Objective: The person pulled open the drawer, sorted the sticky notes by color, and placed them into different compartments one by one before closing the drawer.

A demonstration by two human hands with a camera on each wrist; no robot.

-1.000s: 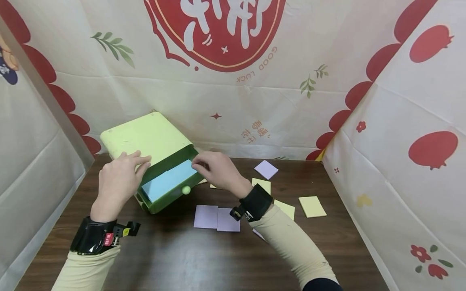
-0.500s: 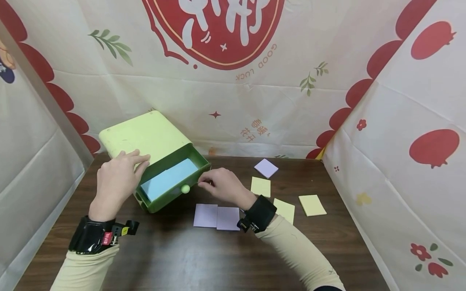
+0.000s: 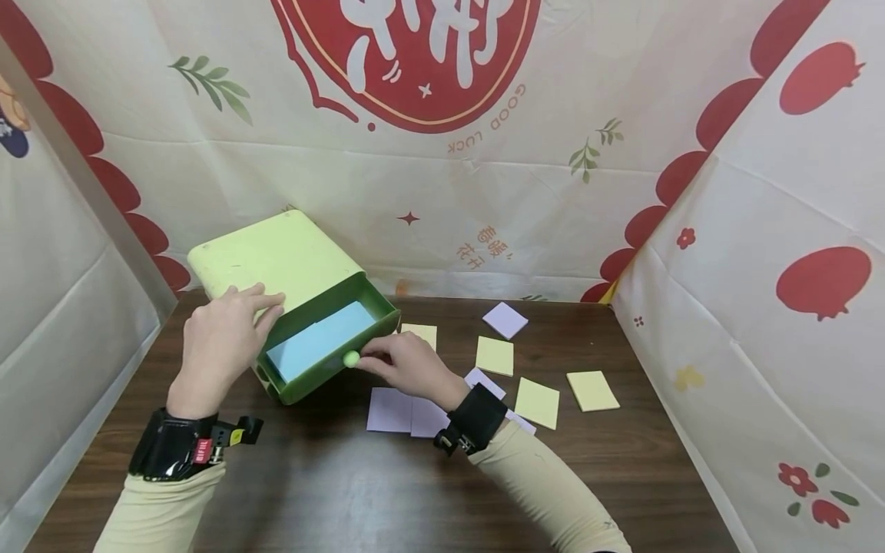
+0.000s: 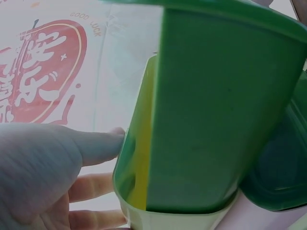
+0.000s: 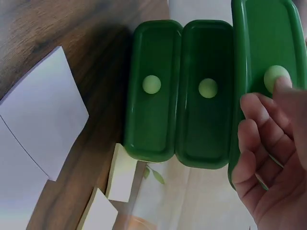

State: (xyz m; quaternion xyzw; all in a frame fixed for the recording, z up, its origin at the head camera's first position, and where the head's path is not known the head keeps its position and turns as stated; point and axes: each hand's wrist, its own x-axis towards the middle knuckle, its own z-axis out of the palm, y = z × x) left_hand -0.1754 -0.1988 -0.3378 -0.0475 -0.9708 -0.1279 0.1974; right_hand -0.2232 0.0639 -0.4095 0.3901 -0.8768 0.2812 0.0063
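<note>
A small drawer unit with a pale yellow-green casing stands at the back left of the table. Its top green drawer is pulled out, and light blue paper notes lie inside. My left hand rests on the casing near its front edge, fingers extended; the left wrist view has thumb and fingers against the casing's side. At the drawer front, my right hand has its thumb tip on the round light-green knob and the other fingers curled. Two closed drawers with matching knobs sit below.
Two purple notes lie side by side in front of the unit. Pale yellow notes and another purple note are scattered to the right. A printed cloth hangs behind the wooden table and along both sides.
My right hand has left the blue notes at the drawer's right corner, moved outside the drawer, then come down and left to the knob. The left hand and the drawer stay put.
</note>
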